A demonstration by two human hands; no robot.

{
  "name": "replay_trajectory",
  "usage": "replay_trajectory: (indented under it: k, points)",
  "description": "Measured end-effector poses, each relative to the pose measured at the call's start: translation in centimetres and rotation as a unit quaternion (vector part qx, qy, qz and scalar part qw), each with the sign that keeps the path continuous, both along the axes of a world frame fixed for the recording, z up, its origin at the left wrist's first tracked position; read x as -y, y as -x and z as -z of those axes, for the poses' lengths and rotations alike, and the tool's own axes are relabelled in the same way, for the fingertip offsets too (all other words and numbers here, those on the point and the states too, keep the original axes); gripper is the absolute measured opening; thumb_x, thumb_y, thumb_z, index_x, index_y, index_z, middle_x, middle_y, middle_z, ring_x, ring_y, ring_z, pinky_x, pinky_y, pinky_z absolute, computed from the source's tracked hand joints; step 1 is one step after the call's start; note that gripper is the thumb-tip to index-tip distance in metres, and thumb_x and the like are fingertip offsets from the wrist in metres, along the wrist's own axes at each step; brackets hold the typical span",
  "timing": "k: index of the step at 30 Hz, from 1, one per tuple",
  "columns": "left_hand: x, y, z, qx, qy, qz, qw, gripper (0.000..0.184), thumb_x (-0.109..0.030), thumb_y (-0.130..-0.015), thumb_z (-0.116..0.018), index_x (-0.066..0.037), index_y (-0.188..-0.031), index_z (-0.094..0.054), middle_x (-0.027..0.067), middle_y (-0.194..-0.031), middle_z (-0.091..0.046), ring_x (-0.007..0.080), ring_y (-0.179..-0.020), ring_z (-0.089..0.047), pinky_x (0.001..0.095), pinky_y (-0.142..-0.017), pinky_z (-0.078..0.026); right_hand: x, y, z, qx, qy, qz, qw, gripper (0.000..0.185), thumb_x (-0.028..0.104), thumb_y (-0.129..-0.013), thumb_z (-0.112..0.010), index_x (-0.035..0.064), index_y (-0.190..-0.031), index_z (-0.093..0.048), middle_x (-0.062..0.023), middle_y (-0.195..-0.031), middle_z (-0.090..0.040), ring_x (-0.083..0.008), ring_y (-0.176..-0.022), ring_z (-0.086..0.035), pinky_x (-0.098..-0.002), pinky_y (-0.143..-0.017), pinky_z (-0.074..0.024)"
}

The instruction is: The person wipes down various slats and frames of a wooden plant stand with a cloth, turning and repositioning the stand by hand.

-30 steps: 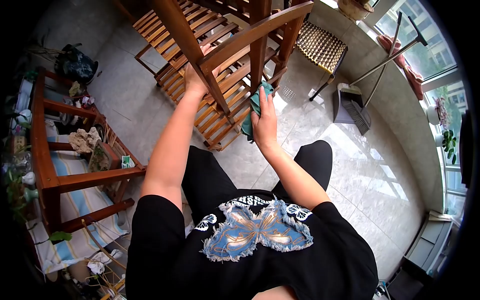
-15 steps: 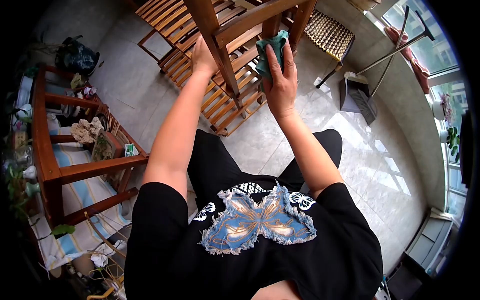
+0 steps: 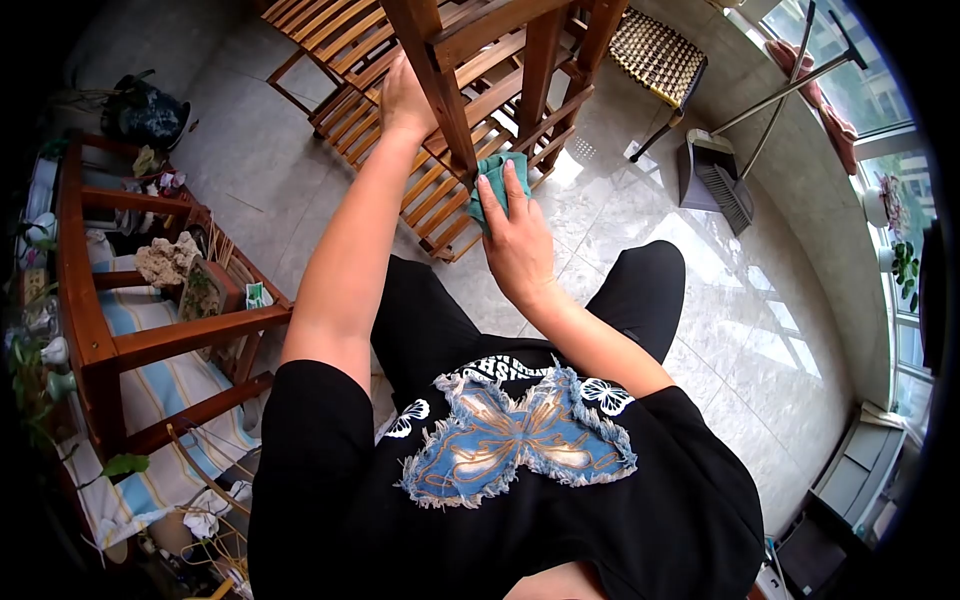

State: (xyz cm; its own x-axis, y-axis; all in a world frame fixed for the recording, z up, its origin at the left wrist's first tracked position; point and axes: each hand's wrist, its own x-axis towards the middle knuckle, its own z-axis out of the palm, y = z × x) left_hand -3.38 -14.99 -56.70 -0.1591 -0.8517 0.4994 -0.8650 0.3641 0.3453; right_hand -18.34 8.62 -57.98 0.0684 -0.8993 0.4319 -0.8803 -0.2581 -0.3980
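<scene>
A brown wooden slatted rack [image 3: 535,85] rises in front of me. My left hand [image 3: 405,103] is at the left side of its near upright post [image 3: 428,75], closed around it, with most of the fingers hidden. My right hand [image 3: 518,240] presses a folded green cloth [image 3: 500,180] against the lower part of that same post, two fingers stretched over the fabric. Slatted wooden shelves [image 3: 370,130] spread out below and behind the post.
To the left stands a reddish wooden frame [image 3: 95,330] with a rock [image 3: 168,260] and planters. A woven stool [image 3: 660,58] is at the back right, with a dustpan [image 3: 703,165] and broom [image 3: 728,195] by the curved wall. Grey tiles cover the floor.
My right hand has moved the green cloth down and to the left, from the rack's farther upright to the lower near post. My left hand has stayed almost in place.
</scene>
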Motion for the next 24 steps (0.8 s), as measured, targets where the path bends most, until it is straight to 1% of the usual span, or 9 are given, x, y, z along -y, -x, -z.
replay_trajectory:
  k: [3,5,6,8,12,16,21,22,24]
  points:
    - [0.1,0.0,0.1,0.010,0.002,0.011,1.000,0.040,-0.032,-0.098,-0.060,-0.021,-0.136,-0.063,0.0134,-0.126,-0.070,0.0369,-0.113,-0.067,0.0470,-0.096,-0.055,-1.2,0.3,0.4,-0.025,-0.043,0.002,0.999,0.063,0.005,-0.082,-0.067,0.0138,-0.143,-0.059,-0.0172,-0.157,-0.043,-0.0304,-0.088,-0.057,-0.0390,-0.079,-0.0566]
    - [0.3,0.0,0.1,0.014,0.004,0.008,1.000,0.039,-0.028,-0.097,-0.060,-0.019,-0.134,-0.064,0.0135,-0.126,-0.070,0.0350,-0.114,-0.067,0.0437,-0.098,-0.054,-2.7,1.0,1.6,-0.040,-0.132,-0.108,0.985,0.062,0.004,-0.081,-0.068,0.0104,-0.142,-0.059,-0.0157,-0.153,-0.049,-0.0345,-0.099,-0.063,-0.0420,-0.085,-0.0564]
    - [-0.1,0.0,0.1,0.013,0.002,0.011,1.000,0.039,-0.028,-0.097,-0.060,-0.019,-0.134,-0.064,0.0135,-0.126,-0.070,0.0350,-0.114,-0.067,0.0437,-0.098,-0.054,-2.9,1.5,3.5,-0.041,-0.134,-0.105,0.985,0.062,0.004,-0.081,-0.068,0.0104,-0.142,-0.059,-0.0157,-0.153,-0.049,-0.0345,-0.099,-0.063,-0.0420,-0.085,-0.0564]
    - [0.0,0.0,0.1,-0.008,-0.013,0.005,1.000,0.038,-0.027,-0.096,-0.060,-0.019,-0.133,-0.065,0.0135,-0.127,-0.070,0.0351,-0.115,-0.067,0.0433,-0.098,-0.054,-2.3,3.1,8.2,0.195,-0.232,-0.036,0.952,0.059,0.002,-0.081,-0.065,0.0072,-0.139,-0.060,-0.0164,-0.144,-0.058,-0.0366,-0.114,-0.065,-0.0435,-0.097,-0.0531]
    - [-0.4,0.1,-0.7,-0.007,-0.043,0.003,0.999,0.037,-0.025,-0.094,-0.061,-0.017,-0.129,-0.068,0.0127,-0.132,-0.068,0.0332,-0.120,-0.065,0.0426,-0.105,-0.050,4.0,10.0,10.7,0.344,-0.135,0.130,0.920,0.052,0.001,-0.085,-0.062,0.0048,-0.137,-0.061,-0.0200,-0.133,-0.065,-0.0382,-0.122,-0.062,-0.0412,-0.107,-0.0474]
    - [-0.6,0.0,-1.2,-0.005,-0.064,-0.004,0.998,0.037,-0.024,-0.094,-0.060,-0.015,-0.128,-0.069,0.0135,-0.135,-0.067,0.0327,-0.125,-0.061,0.0428,-0.110,-0.046,11.8,13.3,10.5,0.313,0.012,0.221,0.923,0.055,0.003,-0.087,-0.062,0.0049,-0.142,-0.056,-0.0209,-0.142,-0.059,-0.0383,-0.129,-0.058,-0.0410,-0.110,-0.0448]
    - [0.1,-0.5,-0.5,-0.015,-0.065,0.007,0.998,0.037,-0.023,-0.094,-0.060,-0.014,-0.129,-0.069,0.0166,-0.135,-0.066,0.0346,-0.128,-0.059,0.0430,-0.112,-0.044,14.3,11.0,14.5,0.299,0.009,0.166,0.940,0.066,0.001,-0.086,-0.063,0.0049,-0.150,-0.047,-0.0222,-0.155,-0.045,-0.0404,-0.140,-0.047,-0.0413,-0.116,-0.0396]
    - [0.5,-0.6,0.0,-0.023,-0.029,0.014,0.999,0.035,-0.034,-0.093,-0.064,-0.011,-0.119,-0.071,0.0179,-0.119,-0.070,0.0373,-0.113,-0.064,0.0470,-0.099,-0.050,13.9,10.4,15.1,0.269,0.017,0.180,0.946,0.068,0.001,-0.086,-0.063,0.0068,-0.152,-0.046,-0.0225,-0.156,-0.044,-0.0408,-0.139,-0.047,-0.0423,-0.115,-0.0403]
    - [0.3,-1.1,0.8,-0.031,0.004,0.016,0.999,0.041,-0.045,-0.091,-0.067,-0.009,-0.109,-0.074,0.0192,-0.103,-0.074,0.0401,-0.098,-0.069,0.0510,-0.086,-0.056,11.5,9.1,15.6,0.191,-0.048,0.168,0.966,0.074,0.000,-0.084,-0.065,0.0138,-0.154,-0.046,-0.0235,-0.158,-0.040,-0.0433,-0.138,-0.048,-0.0443,-0.112,-0.0438]
